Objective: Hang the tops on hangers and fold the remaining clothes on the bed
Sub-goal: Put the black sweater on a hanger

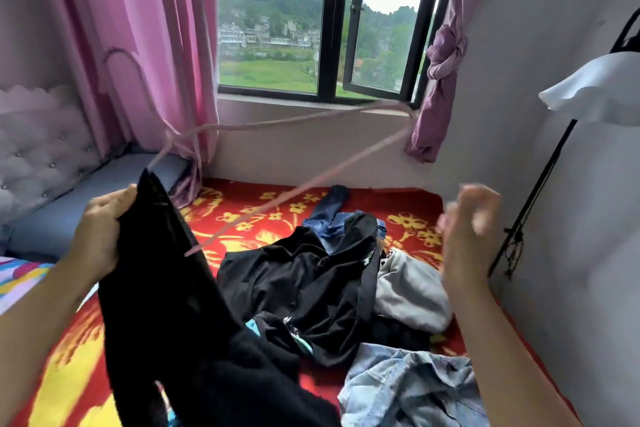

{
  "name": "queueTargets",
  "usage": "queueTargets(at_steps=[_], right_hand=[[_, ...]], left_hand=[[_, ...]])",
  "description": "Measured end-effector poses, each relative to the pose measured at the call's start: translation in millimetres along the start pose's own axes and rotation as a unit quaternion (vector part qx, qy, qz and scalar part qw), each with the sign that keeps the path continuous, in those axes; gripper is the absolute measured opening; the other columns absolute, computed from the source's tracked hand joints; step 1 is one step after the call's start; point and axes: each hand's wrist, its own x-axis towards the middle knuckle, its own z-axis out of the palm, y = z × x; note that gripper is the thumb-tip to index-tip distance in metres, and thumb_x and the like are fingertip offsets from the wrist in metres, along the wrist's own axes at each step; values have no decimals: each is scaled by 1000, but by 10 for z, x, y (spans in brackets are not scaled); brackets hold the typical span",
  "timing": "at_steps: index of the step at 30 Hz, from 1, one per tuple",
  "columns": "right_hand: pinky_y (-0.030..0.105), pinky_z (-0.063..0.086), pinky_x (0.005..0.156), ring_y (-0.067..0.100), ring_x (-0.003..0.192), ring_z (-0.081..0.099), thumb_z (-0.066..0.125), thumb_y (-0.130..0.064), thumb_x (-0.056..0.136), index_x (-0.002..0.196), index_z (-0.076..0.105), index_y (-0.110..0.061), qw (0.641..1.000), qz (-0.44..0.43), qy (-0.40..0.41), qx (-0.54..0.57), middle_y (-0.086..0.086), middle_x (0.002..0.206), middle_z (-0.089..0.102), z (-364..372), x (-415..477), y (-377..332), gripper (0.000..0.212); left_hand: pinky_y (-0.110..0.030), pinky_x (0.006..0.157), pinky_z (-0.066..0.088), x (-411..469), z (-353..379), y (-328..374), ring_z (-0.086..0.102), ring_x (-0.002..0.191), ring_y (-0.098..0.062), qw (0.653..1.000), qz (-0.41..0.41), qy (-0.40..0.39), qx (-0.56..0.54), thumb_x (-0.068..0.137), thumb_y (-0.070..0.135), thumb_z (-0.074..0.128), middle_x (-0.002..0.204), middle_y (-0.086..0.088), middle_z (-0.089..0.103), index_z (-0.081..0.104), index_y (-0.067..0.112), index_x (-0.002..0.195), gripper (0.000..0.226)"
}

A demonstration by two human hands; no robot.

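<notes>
A black soft-fabric top (166,305) is held up over the near-left part of the bed by the left hand (100,229), whose fingers are curled around a bunch of the cloth near its upper edge. A thin pink hanger (311,185), much blurred, is seen above the bed. One of its ends is pushed into the top just above the left hand, its hook is pointed up toward the pink curtain (145,45), and its far corner is reached out toward the window sill. The right hand (471,218) is raised at the right side, apart from the hanger and the clothes. It is blurred, so it cannot be told if its fingers are spread or closed. On the red blanket with yellow flowers (242,204) a loose pile is left: a crumpled black garment (304,288), a grey cloth piece (408,291) touching it on the right, dark blue jeans (332,215) behind, and a light blue denim piece (415,392) nearest.
</notes>
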Motion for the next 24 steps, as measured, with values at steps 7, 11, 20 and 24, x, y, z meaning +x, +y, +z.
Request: queueTargets(at_steps=[7,11,20,24], right_hand=[[33,50,71,24,69,68,25,-68,85,105,61,-24,945,153,-146,250,4,79,70,248,85,-231,60],[25,54,61,19,54,64,50,-53,74,79,73,-18,948,136,-215,189,4,64,68,265,132,-193,43],[24,55,60,20,64,70,34,-22,101,82,62,-1,955,200,-207,72,8,71,72,438,-260,357,39],[29,56,72,22,92,69,41,-58,78,111,56,-10,928,272,-182,177,6,97,71,349,-333,416,60]], left_hand=[[-10,42,44,-13,194,77,56,41,-2,998,17,-14,51,97,12,41,48,7,62,72,23,52,55],[-10,37,37,-74,141,148,49,35,0,996,19,-16,81,96,11,42,43,10,54,66,21,48,54],[-31,59,30,2,264,309,37,51,-1,940,156,-45,301,76,56,40,52,13,42,53,16,76,43],[-31,58,29,-2,245,358,35,52,-5,925,181,-53,331,75,61,39,52,10,42,51,13,79,49]])
